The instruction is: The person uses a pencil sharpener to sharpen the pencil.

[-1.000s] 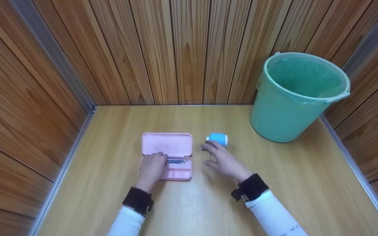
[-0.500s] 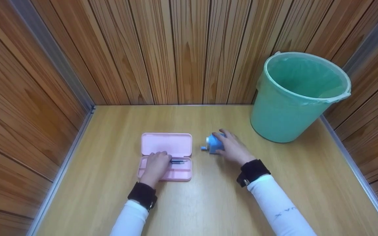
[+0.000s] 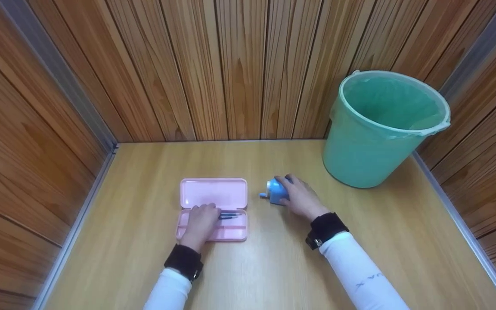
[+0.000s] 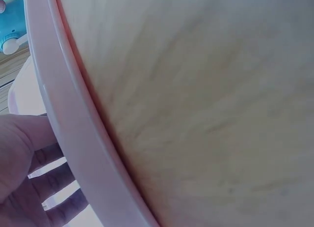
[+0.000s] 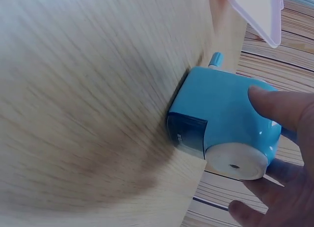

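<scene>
Pencil case (image 3: 213, 193): plain pink throughout. Pencils (image 3: 230, 216), inside the pencil case: dark, blue-tinged. Sharpener (image 5: 221, 99), right of the pencil case: light blue body, dark blue panel (image 5: 187, 132), white round end (image 5: 234, 157) with dark hole (image 5: 234, 166), blue crank knob (image 5: 216, 59). Bin (image 3: 360, 157), right of and behind the pencil case: plain green. Tabletop (image 3: 241, 275), beneath the pencil case: pale tan, wood-grained. Wall (image 3: 213, 86), behind the pencil case: brown boards, darker grain lines, dark grooves. Sleeves (image 3: 168, 290), in front of the pencil case: white; right sleeve (image 3: 362, 273) marked blue-grey. Wristbands (image 3: 183, 260): black.
</scene>
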A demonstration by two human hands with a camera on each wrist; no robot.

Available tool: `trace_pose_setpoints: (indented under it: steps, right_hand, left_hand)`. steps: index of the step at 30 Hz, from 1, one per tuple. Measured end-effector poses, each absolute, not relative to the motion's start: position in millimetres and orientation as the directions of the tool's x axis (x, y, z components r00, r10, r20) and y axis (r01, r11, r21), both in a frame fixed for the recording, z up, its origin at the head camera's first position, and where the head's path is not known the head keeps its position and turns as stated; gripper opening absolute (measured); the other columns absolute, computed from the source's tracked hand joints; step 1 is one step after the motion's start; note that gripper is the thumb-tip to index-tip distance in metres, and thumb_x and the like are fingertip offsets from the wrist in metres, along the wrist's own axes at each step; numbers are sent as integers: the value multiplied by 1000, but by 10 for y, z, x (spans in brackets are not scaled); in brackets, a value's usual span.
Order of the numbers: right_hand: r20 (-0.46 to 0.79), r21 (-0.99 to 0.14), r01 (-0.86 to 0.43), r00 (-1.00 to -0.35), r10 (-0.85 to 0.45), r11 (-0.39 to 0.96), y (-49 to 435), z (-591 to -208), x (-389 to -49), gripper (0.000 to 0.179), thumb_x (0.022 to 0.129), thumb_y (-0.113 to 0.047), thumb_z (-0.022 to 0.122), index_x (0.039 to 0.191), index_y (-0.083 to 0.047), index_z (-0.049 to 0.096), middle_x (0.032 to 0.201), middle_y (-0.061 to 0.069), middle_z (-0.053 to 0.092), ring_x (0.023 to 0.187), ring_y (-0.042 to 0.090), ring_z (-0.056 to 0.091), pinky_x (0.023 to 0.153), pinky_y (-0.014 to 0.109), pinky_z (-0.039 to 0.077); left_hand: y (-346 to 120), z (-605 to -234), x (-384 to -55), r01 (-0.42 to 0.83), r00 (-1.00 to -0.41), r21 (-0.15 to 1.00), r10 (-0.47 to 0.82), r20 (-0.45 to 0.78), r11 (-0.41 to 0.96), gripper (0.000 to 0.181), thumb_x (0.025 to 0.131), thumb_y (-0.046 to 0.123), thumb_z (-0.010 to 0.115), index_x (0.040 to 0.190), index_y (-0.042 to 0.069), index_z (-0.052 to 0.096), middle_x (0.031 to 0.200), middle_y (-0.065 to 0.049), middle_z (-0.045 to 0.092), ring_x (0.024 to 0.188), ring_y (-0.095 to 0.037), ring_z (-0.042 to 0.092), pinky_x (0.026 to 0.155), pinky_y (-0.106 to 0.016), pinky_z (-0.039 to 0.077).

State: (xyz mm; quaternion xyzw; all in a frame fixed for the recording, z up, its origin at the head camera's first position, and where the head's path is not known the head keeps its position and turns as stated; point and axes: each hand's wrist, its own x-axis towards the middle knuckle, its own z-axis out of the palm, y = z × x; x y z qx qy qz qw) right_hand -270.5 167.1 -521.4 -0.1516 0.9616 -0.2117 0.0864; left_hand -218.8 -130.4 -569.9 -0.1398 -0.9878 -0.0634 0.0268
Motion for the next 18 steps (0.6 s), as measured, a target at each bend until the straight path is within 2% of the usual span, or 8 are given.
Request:
trace_pose_setpoints:
  steps: [5,9,14,18]
  right_hand:
    - [-106,-405,-233,-948,-299,884,1663,-5208,-2691,68,100,-25,70,159,-18,38,154,24,41,143,47,41,115,66,33]
    - [-102,-389,-224,-953,-284,894,1649,-5188,-2652,71,98,-25,71,160,-17,36,151,26,43,139,48,44,111,66,38]
    - [-143,-406,-197,-951,-275,893,1649,-5123,-2589,82,93,-23,78,161,-29,33,150,27,41,135,49,47,107,68,42]
    - [-192,-400,-180,-942,-274,898,1678,-5087,-2571,88,90,-10,79,160,-39,34,155,27,38,138,51,43,108,71,38]
  left_hand:
    - [-1310,-5693,-2178,269,-963,108,265,49,957,9,91,0,68,91,5,75,83,-11,67,75,-31,63,75,-48,54]
    - [-1311,-5694,-2178,263,-965,99,261,34,960,8,90,-1,69,89,5,74,83,-11,67,75,-31,63,74,-47,54]
    - [-1307,-5703,-2184,255,-967,101,255,19,962,5,89,0,71,90,4,73,85,-11,66,76,-30,62,74,-46,52]
    - [-1303,-5688,-2179,262,-965,101,260,28,960,5,90,-1,70,93,3,73,87,-12,66,77,-31,63,73,-45,52]
